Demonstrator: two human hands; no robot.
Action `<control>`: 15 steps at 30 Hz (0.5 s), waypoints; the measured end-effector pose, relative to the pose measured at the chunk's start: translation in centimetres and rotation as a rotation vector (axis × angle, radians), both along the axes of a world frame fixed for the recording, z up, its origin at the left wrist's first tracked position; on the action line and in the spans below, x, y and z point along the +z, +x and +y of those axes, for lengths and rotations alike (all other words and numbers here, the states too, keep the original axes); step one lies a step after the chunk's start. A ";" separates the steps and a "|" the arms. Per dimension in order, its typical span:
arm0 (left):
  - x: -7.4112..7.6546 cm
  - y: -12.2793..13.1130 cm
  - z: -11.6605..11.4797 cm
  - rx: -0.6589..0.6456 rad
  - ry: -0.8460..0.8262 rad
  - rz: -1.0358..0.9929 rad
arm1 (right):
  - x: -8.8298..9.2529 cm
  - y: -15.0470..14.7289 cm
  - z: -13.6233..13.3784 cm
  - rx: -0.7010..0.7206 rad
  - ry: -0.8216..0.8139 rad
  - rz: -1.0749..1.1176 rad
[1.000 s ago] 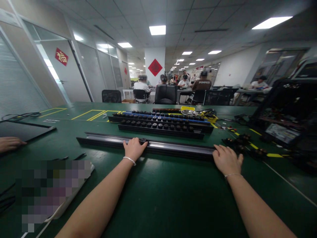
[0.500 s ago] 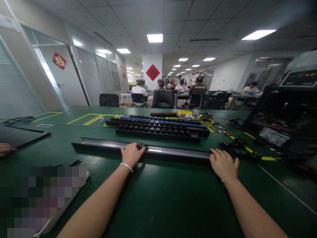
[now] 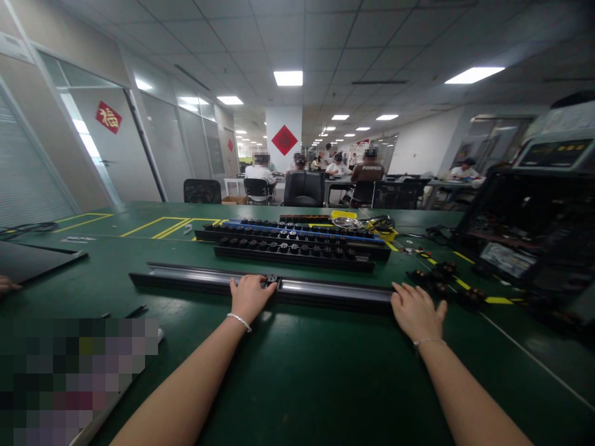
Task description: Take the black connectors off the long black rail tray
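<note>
A long black channel point(image 3: 334, 293) with a shiny inner face lies across the green table in front of me. Inside it, left of my fingers' far side, sits a small black socket module point(image 3: 272, 280). My left hand point(image 3: 251, 297) is closed on this module, thumb against its near right side. Over the channel's right end curl the fingers of my right hand point(image 3: 416, 310), its thumb sticking out to the right. What the fingertips of both hands press on is partly hidden.
Behind the channel lie more black strips point(image 3: 292, 255) filled with round socket modules. Loose black modules point(image 3: 441, 275) sit at the right, near a dark open case point(image 3: 506, 217). A metal dish point(image 3: 346, 222) stands farther back. Another person's hand point(image 3: 7, 285) shows at the left edge.
My left hand and the socket module have slid slightly right along the channel. My right hand stays at the channel's end. The view has shifted a little.
</note>
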State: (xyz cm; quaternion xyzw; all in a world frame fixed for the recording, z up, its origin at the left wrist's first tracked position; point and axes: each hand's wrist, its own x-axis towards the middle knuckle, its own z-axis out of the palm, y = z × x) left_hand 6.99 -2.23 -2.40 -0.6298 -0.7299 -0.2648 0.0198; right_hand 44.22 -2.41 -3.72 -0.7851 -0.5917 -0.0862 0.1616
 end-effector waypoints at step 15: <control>0.0 1.0 -0.4 -0.045 0.001 0.026 | -0.1 -0.2 0.0 -0.001 0.009 -0.009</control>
